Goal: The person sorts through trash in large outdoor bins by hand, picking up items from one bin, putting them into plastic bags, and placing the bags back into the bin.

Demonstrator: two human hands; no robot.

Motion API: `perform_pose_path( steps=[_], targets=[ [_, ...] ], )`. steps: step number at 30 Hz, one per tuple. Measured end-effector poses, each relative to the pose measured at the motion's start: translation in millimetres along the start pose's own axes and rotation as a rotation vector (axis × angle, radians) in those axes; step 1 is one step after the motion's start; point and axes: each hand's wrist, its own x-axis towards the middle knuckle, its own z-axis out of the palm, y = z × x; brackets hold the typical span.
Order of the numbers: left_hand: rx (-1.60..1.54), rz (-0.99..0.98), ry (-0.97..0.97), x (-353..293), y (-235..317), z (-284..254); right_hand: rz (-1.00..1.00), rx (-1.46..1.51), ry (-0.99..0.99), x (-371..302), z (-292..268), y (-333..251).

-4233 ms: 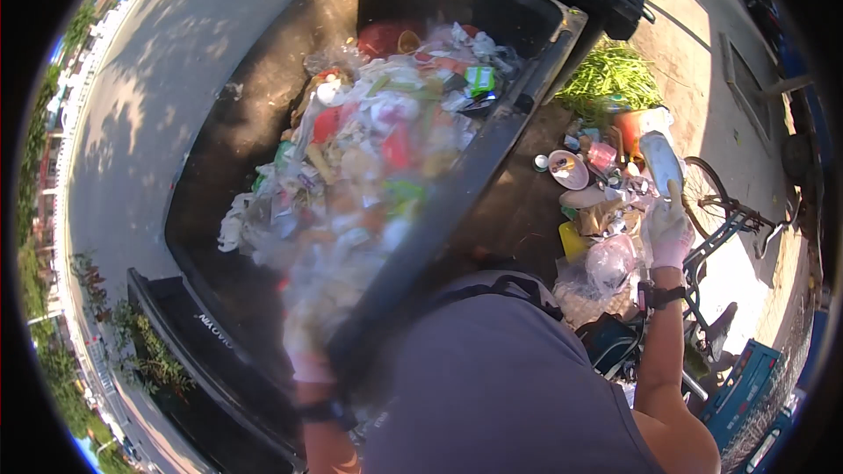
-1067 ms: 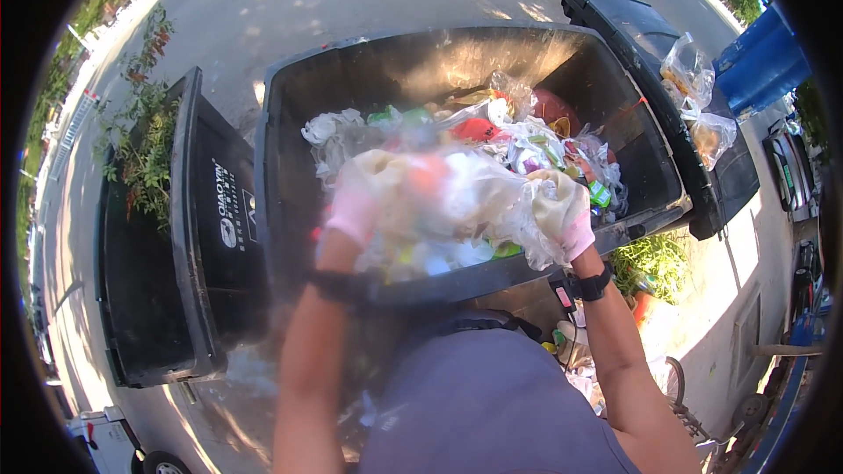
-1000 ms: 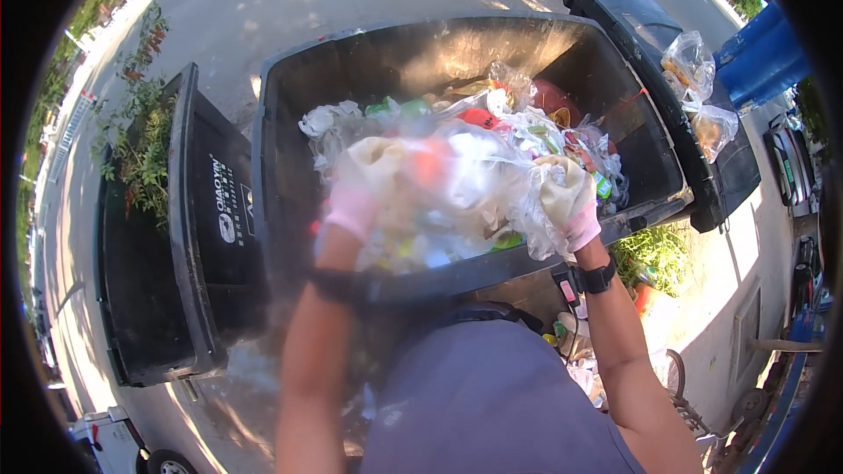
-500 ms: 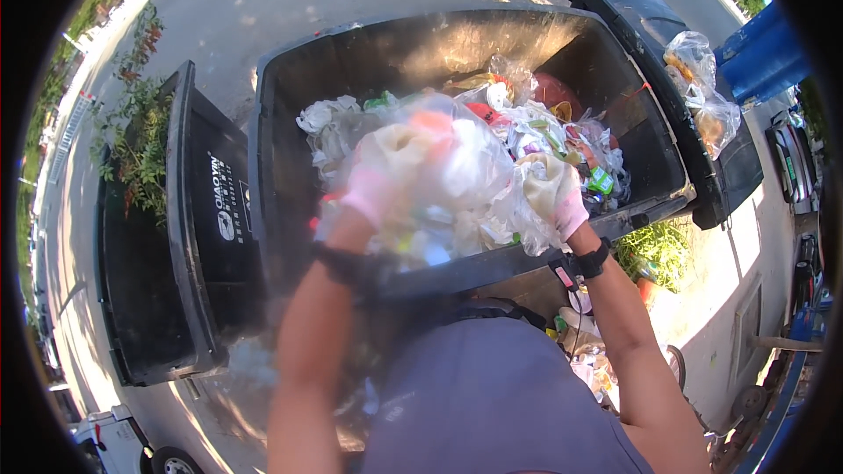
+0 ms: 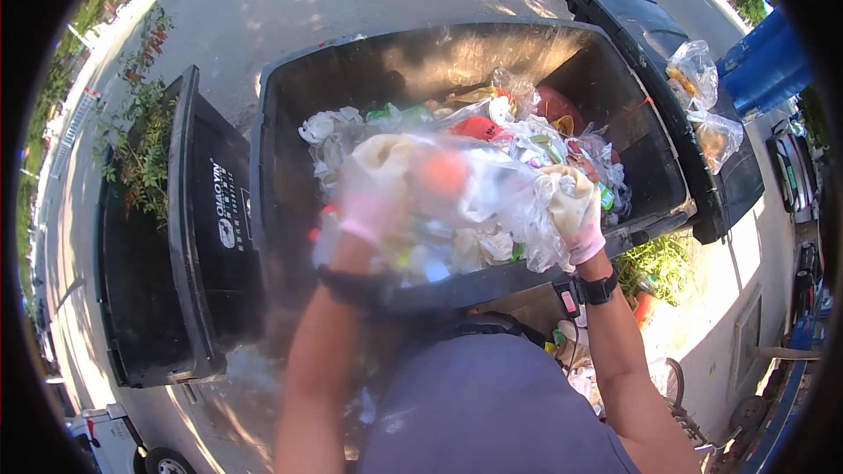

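Over the open dark bin (image 5: 386, 285), both my hands wear cream-and-pink work gloves. My left hand (image 5: 378, 184), smeared by motion, grips one side of a clear plastic bag (image 5: 505, 180). My right hand (image 5: 572, 212) has its fingers closed on the bag's other side, and crumpled clear film hangs below them. An orange blurred item (image 5: 441, 173) shows in or behind the bag near my left hand; I cannot make out its kind. Beneath lie mixed rubbish, white crumpled bags (image 5: 332, 130) and a red wrapper (image 5: 481, 128).
A second dark bin (image 5: 219, 211) with leafy branches (image 5: 149, 136) stands at the left. Filled clear bags (image 5: 702, 101) rest on the open lid (image 5: 628, 13) at the right, beside a blue barrel (image 5: 766, 66). Green cuttings (image 5: 657, 259) lie on the ground.
My hands have drawn slightly farther apart and lower, with the clear plastic bag stretched between them. The orange item has shifted down.
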Motion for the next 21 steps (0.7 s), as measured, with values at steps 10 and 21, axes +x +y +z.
perform_pose_path(
  steps=[10, 21],
  targets=[
    [0.108, 0.018, -0.149, 13, -36, 17, 0.317, 0.346, -0.056, -14, 14, 26],
    [-0.103, 0.199, -0.3, -52, -2, 85, 0.317, 0.235, -0.063, -21, 20, -43]
  ],
)
